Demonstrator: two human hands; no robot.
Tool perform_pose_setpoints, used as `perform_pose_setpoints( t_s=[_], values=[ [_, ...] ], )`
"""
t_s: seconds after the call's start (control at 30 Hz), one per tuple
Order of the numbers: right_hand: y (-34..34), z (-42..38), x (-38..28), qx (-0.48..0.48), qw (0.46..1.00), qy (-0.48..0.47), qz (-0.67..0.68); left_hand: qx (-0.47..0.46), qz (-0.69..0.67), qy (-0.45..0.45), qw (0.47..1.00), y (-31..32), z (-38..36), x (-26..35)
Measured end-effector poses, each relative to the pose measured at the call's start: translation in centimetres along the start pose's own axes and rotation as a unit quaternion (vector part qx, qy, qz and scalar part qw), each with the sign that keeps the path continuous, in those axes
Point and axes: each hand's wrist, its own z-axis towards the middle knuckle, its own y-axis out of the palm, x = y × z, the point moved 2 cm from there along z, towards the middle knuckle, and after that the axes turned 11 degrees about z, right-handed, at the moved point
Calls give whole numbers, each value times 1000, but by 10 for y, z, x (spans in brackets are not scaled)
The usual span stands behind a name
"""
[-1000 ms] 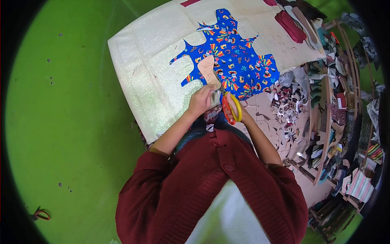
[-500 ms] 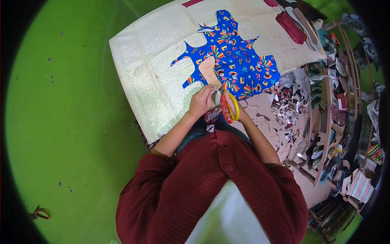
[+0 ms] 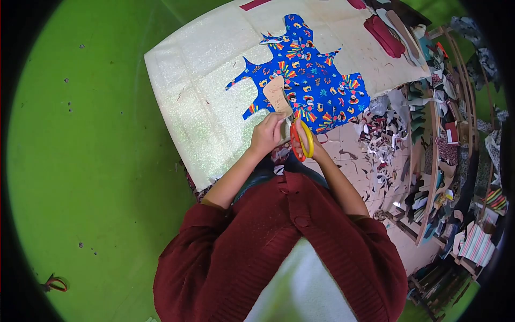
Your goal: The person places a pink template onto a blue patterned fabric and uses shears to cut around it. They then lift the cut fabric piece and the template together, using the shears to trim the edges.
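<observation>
A blue fabric with a colourful figure print (image 3: 322, 80) lies on the table, its left edge cut into curved notches. On its lower left rests a tan, sole-shaped template (image 3: 277, 94). My left hand (image 3: 266, 133) pinches the template's near end together with the fabric edge, fingers closed. Just to the right, my right hand (image 3: 316, 146) grips scissors (image 3: 307, 140) with one orange-red and one yellow handle. The blades point away from me, beside the template's right edge, and are partly hidden by the fabric and hands.
A pale, shiny sheet (image 3: 209, 91) covers the table. Dark red cut pieces (image 3: 384, 36) are stacked at the far right. Scraps (image 3: 383, 134) litter the floor to the right, near racks (image 3: 429, 177) holding fabric pieces. Another pair of scissors (image 3: 56, 283) hangs at the lower left.
The scissor handles have shifted slightly left, along with my right hand. My left hand, the template and the blue fabric have stayed almost in place.
</observation>
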Motion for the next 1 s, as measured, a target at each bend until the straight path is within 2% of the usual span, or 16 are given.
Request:
perform_pose_setpoints(
  t_s=[0.13,0.33,0.4,0.53,0.6,0.73,1.0],
  values=[
    [1,0,-3,-1,1000,-9,1,-16,5,1,1000,-1,1,-2],
    [2,12,3,-30,997,37,63,-15,0,8,1000,-4,3,-1],
    [6,7,0,-12,998,7,56,-16,-4,6,1000,-4,3,-1],
    [9,16,10,3,998,3,69,-12,-8,-5,1000,-6,5,-2],
    [17,20,10,-21,992,0,121,-11,-16,-4,1000,-7,6,-3],
    [21,19,9,7,991,-12,134,-12,-30,-27,999,-8,5,-3],
    [34,25,10,29,987,-34,154,-2,-42,-11,999,-11,9,-2]
  ],
)
